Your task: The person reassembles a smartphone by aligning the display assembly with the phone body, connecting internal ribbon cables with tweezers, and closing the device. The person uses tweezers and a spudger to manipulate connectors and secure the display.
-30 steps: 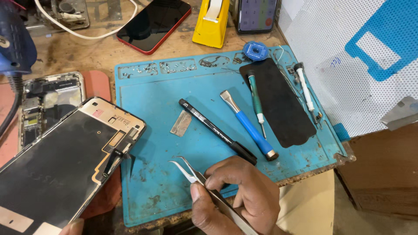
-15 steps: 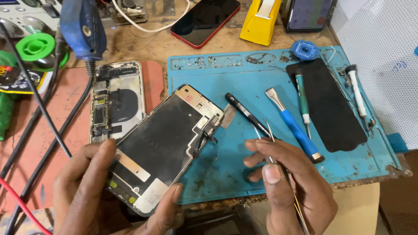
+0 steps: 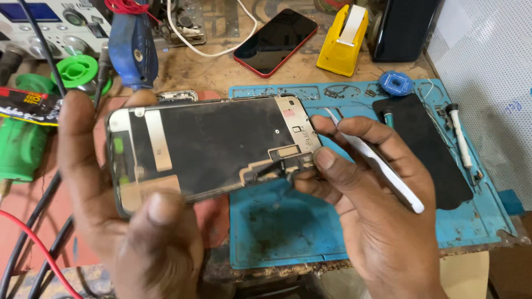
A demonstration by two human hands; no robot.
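My left hand (image 3: 116, 221) holds a detached phone screen panel (image 3: 216, 144) up in front of me, back side facing me, thumb on its lower left corner. My right hand (image 3: 377, 199) grips white-handled tweezers (image 3: 382, 166) between the fingers, and its thumb and fingertips touch the panel's right edge by the flex cable (image 3: 271, 169). The tweezers' metal tips (image 3: 332, 114) point up and left, just right of the panel's top corner. Both hands hover over the left part of a blue work mat (image 3: 288, 227).
On the mat lie a black phone panel (image 3: 438, 160), a white-handled screwdriver (image 3: 460, 135) and a blue round reel (image 3: 396, 84). Behind it are a red phone (image 3: 277, 41), a yellow tape dispenser (image 3: 343, 39), a blue tool handle (image 3: 133, 47), green items (image 3: 75, 72) and cables.
The screen panel has been lifted off the bench and turned sideways, closer to me. My right hand with the tweezers has moved up from the mat to the panel's right edge.
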